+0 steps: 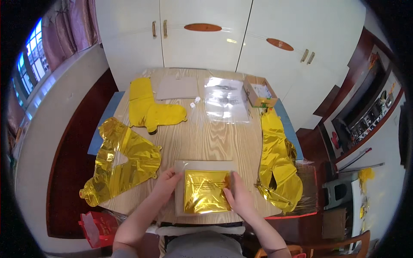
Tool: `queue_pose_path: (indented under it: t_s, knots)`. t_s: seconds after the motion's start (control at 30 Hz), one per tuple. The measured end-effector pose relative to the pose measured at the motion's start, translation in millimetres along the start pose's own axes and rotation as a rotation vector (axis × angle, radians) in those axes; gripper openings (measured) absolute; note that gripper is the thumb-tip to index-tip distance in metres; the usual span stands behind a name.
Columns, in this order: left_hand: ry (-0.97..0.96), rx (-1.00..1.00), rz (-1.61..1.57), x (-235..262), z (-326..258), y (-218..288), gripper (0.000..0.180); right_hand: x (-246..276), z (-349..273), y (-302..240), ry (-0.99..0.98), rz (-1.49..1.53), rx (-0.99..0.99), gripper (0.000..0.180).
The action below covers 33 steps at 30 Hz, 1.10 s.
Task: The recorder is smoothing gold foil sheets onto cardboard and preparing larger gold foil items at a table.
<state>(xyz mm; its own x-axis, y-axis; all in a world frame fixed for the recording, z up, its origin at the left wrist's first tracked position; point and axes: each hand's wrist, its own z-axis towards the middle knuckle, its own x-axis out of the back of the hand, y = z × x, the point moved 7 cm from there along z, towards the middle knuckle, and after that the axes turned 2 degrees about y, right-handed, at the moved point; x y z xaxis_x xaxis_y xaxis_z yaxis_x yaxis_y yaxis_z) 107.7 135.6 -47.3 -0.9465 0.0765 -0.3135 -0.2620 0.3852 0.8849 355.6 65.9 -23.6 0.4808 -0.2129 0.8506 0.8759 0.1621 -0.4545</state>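
Near the table's front edge lies a folded gold foil balloon (pixel 206 193), a shiny flat rectangle on a larger pale, clear-edged flat packet (pixel 198 165). My left hand (pixel 167 180) pinches the packet's left edge, thumb on top. Around the right edge my right hand (pixel 241 198) is closed, its thumb pressing on the gold foil and its other fingers partly hidden. Left of my hands an unfolded, deflated gold foil balloon shaped like an A (pixel 116 172) lies flat. Behind it is an L-shaped one (pixel 146 112). Another crumpled gold foil balloon (pixel 275 159) stretches along the table's right side.
At the back of the wood-grain table (pixel 215 142) lie a grey-beige board (pixel 177 87), small white pieces (pixel 195 102), clear plastic sheets (pixel 223 99) and an open cardboard box (pixel 260 92). White cabinets (pixel 206 47) stand behind. A red bag (pixel 98 228) is below left.
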Motion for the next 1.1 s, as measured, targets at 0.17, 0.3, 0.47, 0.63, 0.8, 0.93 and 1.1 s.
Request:
queue_pose_path:
  t_s: [0.17,0.3,0.47,0.63,0.8,0.93,1.1]
  knots:
    - [-0.008,-0.308,0.012,-5,-11,37,0.014,49,8,9,0.223,0.861,-0.261,0.052]
    - [-0.24,-0.608,0.121,-14,-33,68,0.028,49,8,23,0.18,0.813,-0.115,0.029]
    - [-0.334,-0.484,0.021,-7,-37,46,0.052,26,9,24,-0.024,0.857,-0.156,0.017]
    - [-0.299,-0.457,0.055,-5,-37,30,0.044,13,8,35,-0.073,0.837,-0.117,0.024]
    - [-0.392,-0.594,0.135,-17,-45,56,0.044,45,20,-7,-0.12,0.848,-0.04,0.036]
    - [-0.268,-0.329,0.373,-18,-37,41,0.037,30,21,-1,-0.179,0.707,-0.059,0.039]
    - [-0.225,-0.287,0.474,-11,-30,18,0.033,28,27,-17,-0.16,0.606,-0.003,0.036]
